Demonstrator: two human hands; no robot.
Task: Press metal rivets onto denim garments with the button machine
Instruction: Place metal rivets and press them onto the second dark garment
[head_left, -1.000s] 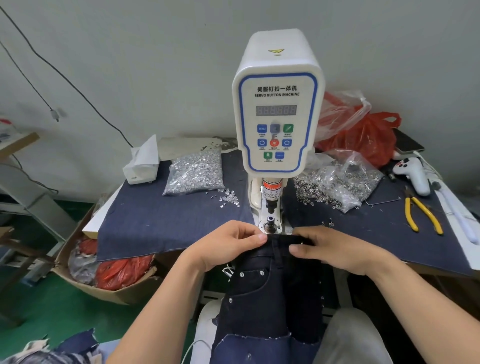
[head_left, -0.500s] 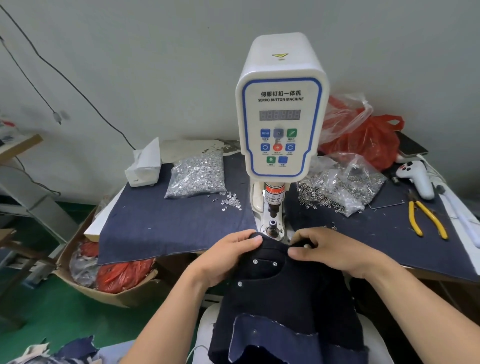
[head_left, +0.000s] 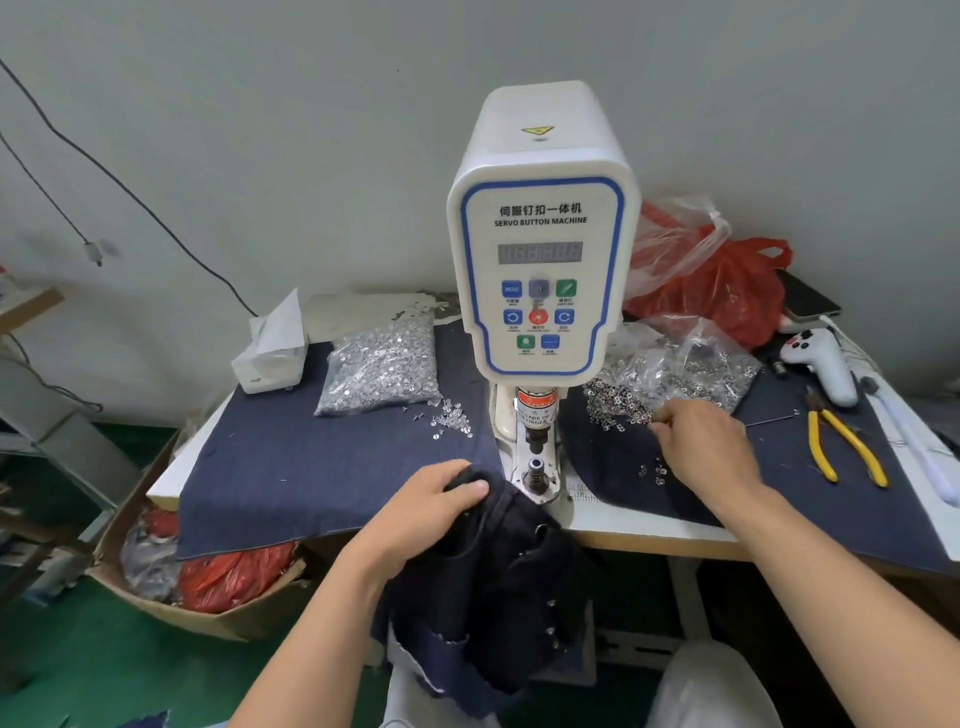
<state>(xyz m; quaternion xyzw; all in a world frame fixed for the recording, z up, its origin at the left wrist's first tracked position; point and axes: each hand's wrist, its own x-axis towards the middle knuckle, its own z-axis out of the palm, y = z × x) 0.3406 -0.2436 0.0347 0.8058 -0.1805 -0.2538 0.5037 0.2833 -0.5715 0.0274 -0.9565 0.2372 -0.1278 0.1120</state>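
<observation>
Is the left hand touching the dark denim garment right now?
Touching. The head view shows the left hand gripping a bunched fold of the dark denim garment beside the machine's lower die, with the thumb pressed on the cloth.

A plain pale grey wall fills the upper half of the frame, evenly lit, with thin black cables slanting down across its left part. The floor at lower left is green. A white tabletop spans the middle, its surface covered with dark blue cloth. At the left edge stands a pale shelf or stand, only partly visible.
</observation>
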